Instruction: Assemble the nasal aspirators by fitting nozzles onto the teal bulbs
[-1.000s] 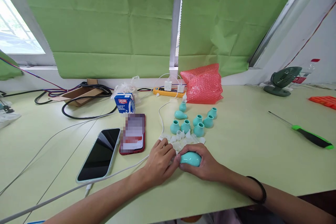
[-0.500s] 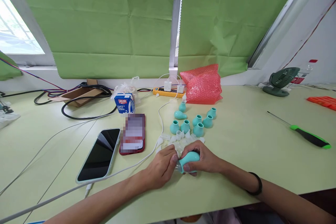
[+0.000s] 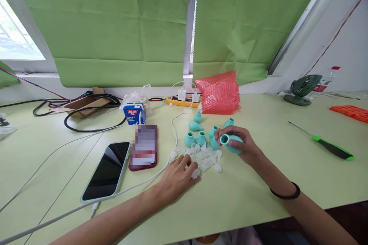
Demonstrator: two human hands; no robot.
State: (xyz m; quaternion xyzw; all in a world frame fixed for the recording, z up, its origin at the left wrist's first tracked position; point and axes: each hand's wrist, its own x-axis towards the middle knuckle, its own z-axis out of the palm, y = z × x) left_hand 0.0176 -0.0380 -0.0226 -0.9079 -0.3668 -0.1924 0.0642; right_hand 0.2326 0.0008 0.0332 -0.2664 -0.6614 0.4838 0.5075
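My right hand (image 3: 241, 147) grips a teal rubber bulb (image 3: 232, 142) with its open mouth facing left, lifted beside a cluster of several teal bulbs (image 3: 201, 133) standing on the pale green table (image 3: 258, 183). My left hand (image 3: 177, 176) rests with fingers curled on a pile of small clear plastic tips (image 3: 202, 157) just in front of that cluster; whether it pinches one is hidden.
A black phone (image 3: 105, 171) and a red-cased phone (image 3: 143, 147) lie at left, with a white cable (image 3: 169, 159) beside them. Behind stand a milk carton (image 3: 134, 113), a pink bubble-wrap bag (image 3: 219, 92) and a power strip (image 3: 181, 102). A green-handled screwdriver (image 3: 327, 147) and a small fan (image 3: 301, 90) sit right.
My right hand has carried the teal bulb up and away to the right, toward the bulb cluster. My left hand let go of the bulb and moved onto the clear tips.
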